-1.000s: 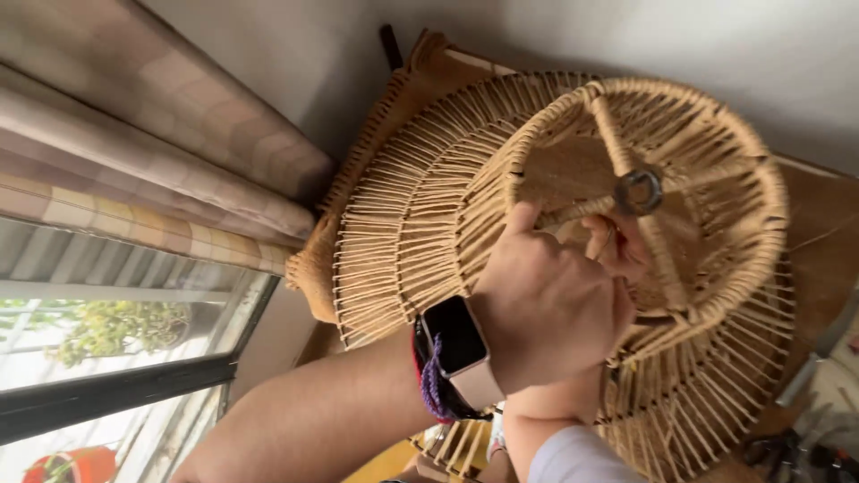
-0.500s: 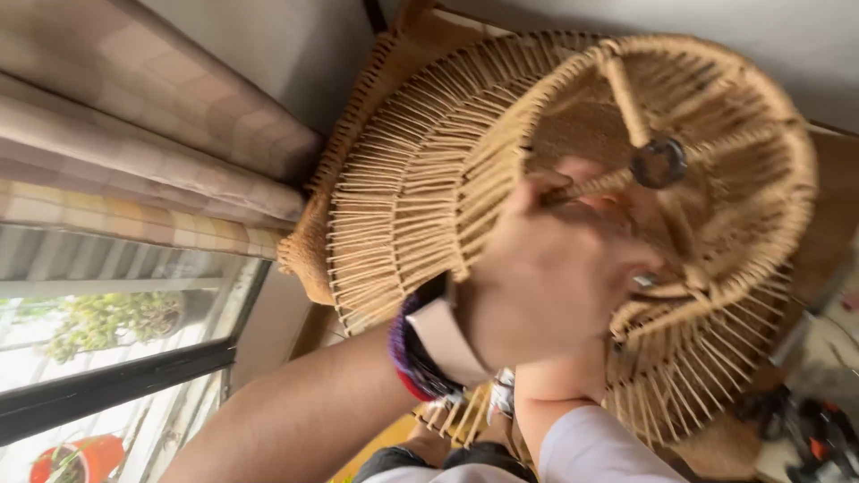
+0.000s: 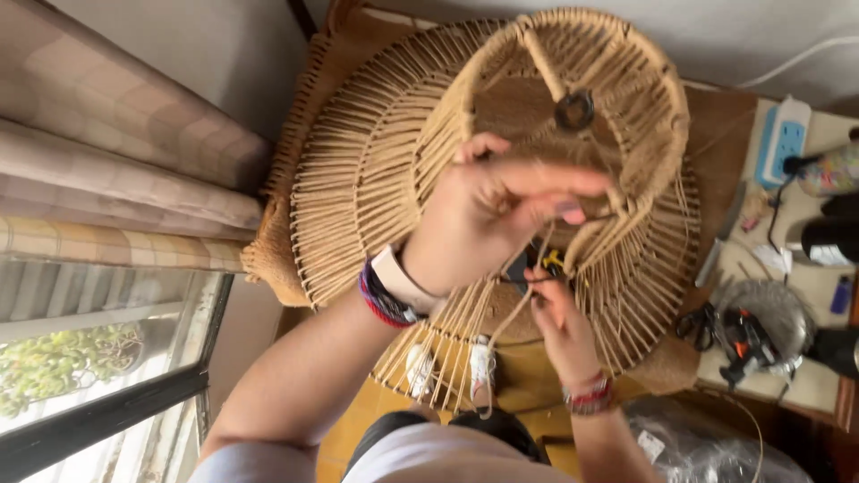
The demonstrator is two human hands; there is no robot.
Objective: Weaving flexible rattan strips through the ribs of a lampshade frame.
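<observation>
A large lampshade frame (image 3: 376,170), wrapped with jute cord over wire ribs, fills the middle of the view, with a metal ring (image 3: 574,109) at its hub. My left hand (image 3: 497,219), with a watch and bracelets at the wrist, reaches across the shade. Its fingers pinch the jute cord (image 3: 512,317) by the inner rim. Just below it, my right hand (image 3: 559,317), with a beaded bracelet, grips a small black and yellow object (image 3: 540,264) inside the ribs. The loose cord hangs down beside it.
Checked curtains (image 3: 116,152) and a window (image 3: 80,376) are on the left. On the right, a table holds a power strip (image 3: 785,139), scissors (image 3: 696,322), a glue gun (image 3: 747,338) and bottles. A plastic bag (image 3: 707,438) lies at the bottom right. My white shoes (image 3: 420,368) show under the shade.
My left hand has gone from gripping near the hub to stretching its fingers right along the inner rim. My right hand has come into view below it. The view has shifted, showing the table.
</observation>
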